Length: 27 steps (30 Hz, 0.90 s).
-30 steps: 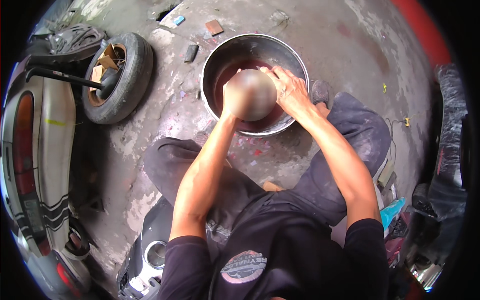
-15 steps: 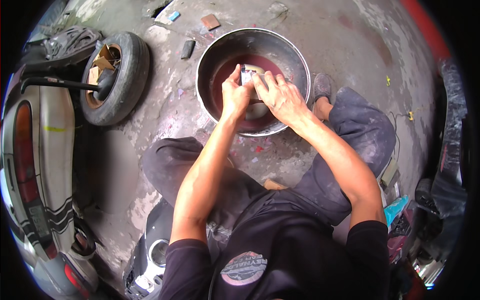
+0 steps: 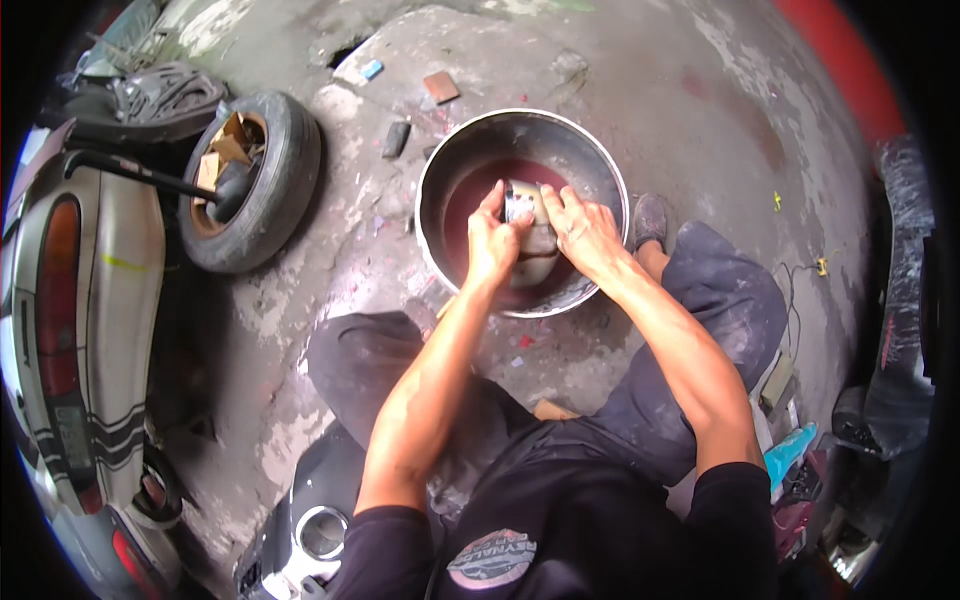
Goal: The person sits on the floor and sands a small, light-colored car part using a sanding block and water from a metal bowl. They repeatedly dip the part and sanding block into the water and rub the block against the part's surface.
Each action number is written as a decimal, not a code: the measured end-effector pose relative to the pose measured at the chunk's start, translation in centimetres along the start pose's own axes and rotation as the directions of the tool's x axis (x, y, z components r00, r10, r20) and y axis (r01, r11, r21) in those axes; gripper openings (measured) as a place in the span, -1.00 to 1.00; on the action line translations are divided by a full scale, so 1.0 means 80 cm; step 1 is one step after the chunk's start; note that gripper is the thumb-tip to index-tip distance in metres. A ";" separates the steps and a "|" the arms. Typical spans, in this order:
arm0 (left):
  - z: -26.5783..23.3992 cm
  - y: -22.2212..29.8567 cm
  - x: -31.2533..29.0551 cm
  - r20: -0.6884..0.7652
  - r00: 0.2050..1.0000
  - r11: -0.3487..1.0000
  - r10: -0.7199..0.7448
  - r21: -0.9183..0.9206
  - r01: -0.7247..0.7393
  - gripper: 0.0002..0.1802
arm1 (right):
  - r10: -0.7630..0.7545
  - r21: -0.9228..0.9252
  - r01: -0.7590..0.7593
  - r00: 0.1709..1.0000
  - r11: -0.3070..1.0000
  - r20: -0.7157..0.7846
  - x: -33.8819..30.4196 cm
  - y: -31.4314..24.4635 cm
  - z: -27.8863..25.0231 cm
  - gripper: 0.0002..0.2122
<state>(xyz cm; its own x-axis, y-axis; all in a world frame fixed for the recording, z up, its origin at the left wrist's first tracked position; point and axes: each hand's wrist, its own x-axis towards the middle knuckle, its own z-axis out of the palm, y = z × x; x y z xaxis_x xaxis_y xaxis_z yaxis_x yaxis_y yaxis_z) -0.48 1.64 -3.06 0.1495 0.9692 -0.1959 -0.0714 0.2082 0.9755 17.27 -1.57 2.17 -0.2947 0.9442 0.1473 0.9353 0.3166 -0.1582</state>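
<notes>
A round, dark basin [image 3: 592, 133] with a pale rim stands on the floor between my legs, with reddish water [image 3: 462, 225] in its bottom. Over the water is a smooth, curved, cream-coloured part [image 3: 536, 268] with a dark and white patch at its upper left; I cannot make out its exact kind. My left hand [image 3: 493, 242] grips its left edge, thumb on top. Bent over its right side is my right hand [image 3: 588, 235], fingertips pressed on the surface. Anything under those fingers is hidden.
At the left lie a tyre [image 3: 297, 185] filled with scraps and a striped scooter body panel [image 3: 130, 265] with a red lamp. Beyond the basin are a brown block [image 3: 440, 88], a dark block [image 3: 396, 139] and a small blue piece [image 3: 372, 69]. A thin cable [image 3: 792, 290] lies right.
The whole view has shifted, so the basin sits lower and further right. My right fingers have slid right across the cream-coloured part, baring more of it. My left hand keeps its grip.
</notes>
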 end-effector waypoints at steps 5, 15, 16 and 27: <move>0.005 0.070 -0.023 -0.006 0.991 0.987 -0.135 -0.092 0.134 -0.17 | 0.041 0.011 -0.041 0.998 0.999 -0.052 -0.013 -0.044 -0.029 -0.45; 0.007 0.052 -0.017 -0.029 0.998 0.999 -0.054 -0.009 0.054 -0.17 | -0.059 -0.120 0.048 0.995 0.992 -0.086 -0.021 -0.048 -0.033 -0.51; 0.009 0.055 -0.017 -0.026 0.998 0.998 -0.061 0.009 0.062 -0.18 | -0.068 -0.139 0.054 0.993 0.989 -0.097 -0.020 -0.047 -0.031 -0.51; 0.009 0.026 -0.014 -0.017 0.999 0.994 -0.037 -0.106 0.035 -0.19 | 0.119 -0.069 -0.116 0.992 0.991 0.047 -0.001 -0.011 -0.011 -0.55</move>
<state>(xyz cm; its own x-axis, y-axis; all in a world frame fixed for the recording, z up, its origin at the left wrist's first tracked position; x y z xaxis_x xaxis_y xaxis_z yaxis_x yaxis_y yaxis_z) -0.11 0.92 -0.78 0.1348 0.9629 -0.2338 -0.1706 0.2550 0.9518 16.65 -2.00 3.15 -0.1903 0.9783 0.0818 0.9744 0.1984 -0.1062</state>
